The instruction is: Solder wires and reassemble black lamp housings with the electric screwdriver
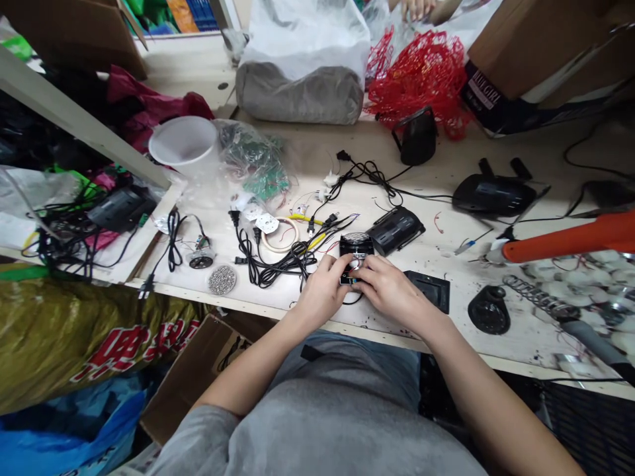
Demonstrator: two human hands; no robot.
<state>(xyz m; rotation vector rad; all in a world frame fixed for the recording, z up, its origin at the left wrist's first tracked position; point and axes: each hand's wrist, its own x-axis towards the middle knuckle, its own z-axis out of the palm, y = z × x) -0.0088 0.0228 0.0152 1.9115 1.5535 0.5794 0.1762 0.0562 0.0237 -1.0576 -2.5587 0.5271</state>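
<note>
Fingers (337,266) of both hands are closed on a small black lamp panel (355,246), pinching it from either side; the left hand (320,294) and right hand (391,294) meet over it. The panel sits near the front edge of the cream counter (516,344). The step in hand looks like working on the panel's wiring, and the next move seems to call for a steady hold. From the panel: black lamp housing (397,229) just behind and right, black cable bundle (278,268) just left, pale wire ring (279,236) further left, metal mesh disc (221,279) well left.
</note>
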